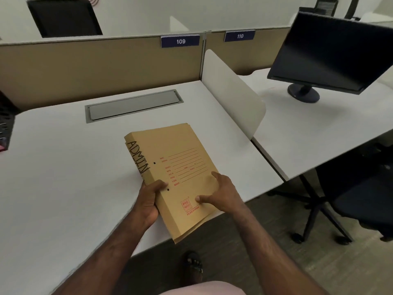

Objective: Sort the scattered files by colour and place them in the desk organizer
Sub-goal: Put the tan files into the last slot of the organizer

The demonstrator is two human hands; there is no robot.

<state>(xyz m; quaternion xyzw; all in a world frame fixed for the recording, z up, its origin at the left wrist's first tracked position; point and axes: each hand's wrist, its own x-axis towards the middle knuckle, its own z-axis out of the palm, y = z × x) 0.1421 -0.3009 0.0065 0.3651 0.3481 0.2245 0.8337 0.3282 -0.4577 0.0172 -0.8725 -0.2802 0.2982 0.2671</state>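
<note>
A stack of tan file folders (180, 158), with "ADMIN" written along the spine and red print on the cover, lies at the front edge of the white desk (63, 177), its near corner hanging over the edge. My left hand (148, 201) grips the spine side, thumb on the cover. My right hand (221, 194) rests on the cover near the right edge, fingers spread and curled around that edge. A black mesh desk organizer (6, 122) is cut off at the far left edge of the view.
A grey cable hatch (134, 106) is set into the desk behind the folders. A white divider panel (231, 92) separates this desk from the neighbouring one, which holds a black monitor (331, 52). A black office chair (350, 201) stands at right. Beige partition behind.
</note>
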